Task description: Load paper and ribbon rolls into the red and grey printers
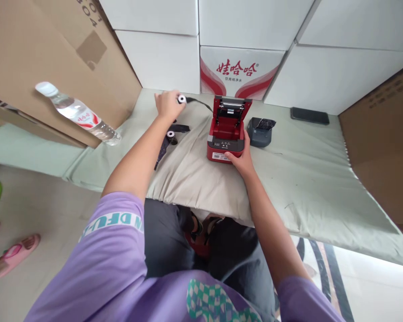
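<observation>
1. Nearest me, my right hand (242,160) has the near right corner of the red printer (226,134) between thumb and fingers: thumb across the front face, fingers along the right side.
2. The red printer sits on the cloth (289,179) with its lid up and its bay facing up; its lid side is away from me.
3. Left of it lies a loose roll (171,136), beneath and just beside my left forearm, untouched.
4. Farther out, my left hand (168,106) is closed, pinching the black roll (182,99), white core end towards me. From that grip the open bay lies to the right and a little nearer me. My right hand is the nearer one to the bay.
5. A dark strip (199,102) runs from the black roll towards the lid; I cannot tell whether it touches.
</observation>
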A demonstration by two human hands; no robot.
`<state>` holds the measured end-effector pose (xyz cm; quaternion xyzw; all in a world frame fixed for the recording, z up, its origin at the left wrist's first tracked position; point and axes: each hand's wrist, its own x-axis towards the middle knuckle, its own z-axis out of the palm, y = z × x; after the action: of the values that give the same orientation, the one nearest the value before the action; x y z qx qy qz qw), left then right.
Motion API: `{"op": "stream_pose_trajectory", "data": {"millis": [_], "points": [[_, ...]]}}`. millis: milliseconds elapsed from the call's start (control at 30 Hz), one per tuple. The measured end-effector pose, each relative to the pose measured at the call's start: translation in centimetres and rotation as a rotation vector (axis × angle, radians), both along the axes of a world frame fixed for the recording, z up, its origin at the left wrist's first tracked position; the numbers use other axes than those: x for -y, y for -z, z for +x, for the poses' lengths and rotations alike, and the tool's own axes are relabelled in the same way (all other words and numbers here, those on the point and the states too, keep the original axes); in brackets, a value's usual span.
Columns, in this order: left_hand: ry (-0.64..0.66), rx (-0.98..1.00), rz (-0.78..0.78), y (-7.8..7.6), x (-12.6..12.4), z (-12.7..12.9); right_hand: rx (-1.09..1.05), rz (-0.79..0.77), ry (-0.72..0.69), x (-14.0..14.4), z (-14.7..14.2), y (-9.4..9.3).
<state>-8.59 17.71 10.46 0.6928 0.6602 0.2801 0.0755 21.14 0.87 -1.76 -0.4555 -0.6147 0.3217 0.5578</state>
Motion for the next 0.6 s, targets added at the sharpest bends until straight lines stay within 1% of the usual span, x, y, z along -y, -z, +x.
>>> {"op": "stream_pose_trajectory", "data": {"millis": [100, 167, 200, 233, 267, 300, 333, 367, 400, 433, 500, 533, 600], "points": [[-0.039, 0.379, 0.165, -2.4, 1.3, -0.6, 0.001, -0.001, 0.006, 0.1, -0.2, -0.1], [-0.013, 0.658, 0.181, -4.2, 2.6, -0.8, -0.009, -0.001, 0.005, 0.1, -0.3, -0.1], [0.034, 0.78, 0.164, -4.9, 3.4, -0.6, -0.013, -0.001, 0.007, 0.1, -0.3, 0.0], [0.113, 0.872, 0.124, -5.5, 4.3, -0.3, -0.015, -0.001, 0.009, 0.1, -0.3, 0.0], [0.218, 0.914, 0.068, -5.9, 5.2, 0.2, -0.016, -0.001, 0.011, 0.1, -0.3, 0.0], [0.342, 0.901, 0.008, -6.1, 6.1, 0.9, -0.014, 0.001, 0.014, 0.0, -0.3, 0.0], [0.447, 0.837, -0.054, -6.1, 7.0, 1.8, -0.012, 0.001, 0.014, 0.0, -0.3, 0.0], [0.551, 0.715, -0.102, -6.0, 7.8, 3.0, -0.011, 0.002, 0.013, -0.1, -0.3, 0.0], [0.618, 0.652, -0.119, -5.8, 8.5, 4.2, -0.009, 0.005, 0.014, -0.1, -0.3, -0.1], [0.658, 0.59, -0.134, -5.6, 9.1, 5.6, -0.005, 0.011, 0.021, -0.1, -0.3, -0.1], [0.758, 0.278, -0.149, -4.9, 9.8, 8.1, 0.0, 0.033, 0.043, -0.2, -0.3, -0.1], [0.788, 0.159, -0.153, -4.5, 9.9, 9.3, 0.005, 0.043, 0.054, -0.2, -0.3, 0.0], [0.82, 0.003, -0.158, -3.9, 9.9, 10.9, 0.046, 0.055, 0.043, -0.3, -0.2, 0.2]]}}
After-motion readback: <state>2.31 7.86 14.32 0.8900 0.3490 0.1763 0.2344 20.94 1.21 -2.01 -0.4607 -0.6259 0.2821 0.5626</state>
